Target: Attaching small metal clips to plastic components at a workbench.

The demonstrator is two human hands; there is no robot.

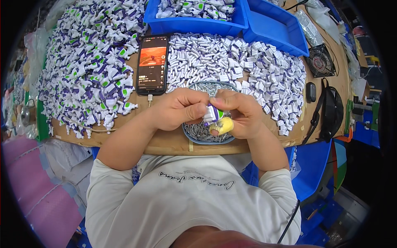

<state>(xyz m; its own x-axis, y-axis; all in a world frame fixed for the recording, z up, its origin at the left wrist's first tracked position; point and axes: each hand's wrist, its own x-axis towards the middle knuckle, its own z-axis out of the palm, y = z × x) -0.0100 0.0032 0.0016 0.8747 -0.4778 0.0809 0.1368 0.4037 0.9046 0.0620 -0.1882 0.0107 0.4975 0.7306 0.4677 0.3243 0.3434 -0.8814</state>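
Observation:
Between my two hands is a small plastic toy figure part (211, 115), white with purple and green. My left hand (180, 108) pinches it from the left with thumb and forefinger. My right hand (244, 110) grips its other side, and one right finger wears a yellow wrap (223, 125). Both hands are over a grey-blue oval bowl (229, 140) full of thin metal screws or pins (194, 131). The fingers partly cover the toy part, so its full shape is hidden.
Toy bodies (95, 62) form a large pile at left. Small white limb pieces (198, 53) and white-purple pieces (285, 78) spread behind the bowl. A lit phone (152, 66), blue bins (198, 27) (271, 25), a fan (320, 61) and a black pouch (332, 109) surround them.

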